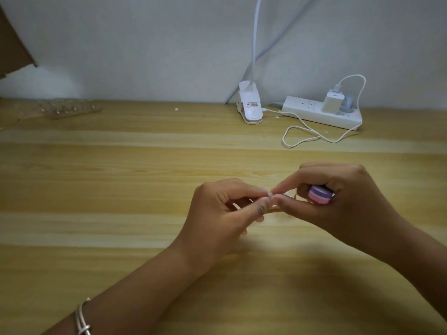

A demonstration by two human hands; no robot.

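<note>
While both hands meet just above the light wooden tabletop [121, 189], we've got the right hand [338, 197] curled round a small round roll of tape [319, 195], banded purple, pink and white. The roll sits against the palm-side fingers, off the table. The right thumb and forefinger reach forward and pinch at the meeting point.

The left hand [225, 209] has thumb and forefinger pinched tight at that same spot, the other fingers loosely curled underneath. We read it as gripping the tape end [287, 195], a short pale stretch between roll and fingertips, but it's too small to confirm. A thin pale stick [274, 209] shows below the left thumb; we can't tell whether it's held.

Risks as we see them:
- Tape end slips out of the pinch, since the grip is fingertips only on a tiny tab.
- Adhesive folds onto itself or onto a finger if the stretch goes slack.
- Roll drops, as the right hand is both holding it and pinching.
- A crooked tear if the two hands pull off-axis.

Well clear at the back are the white power strip [321, 113], its looped white cable [302, 139] and the white clip lamp base [249, 107].
</note>
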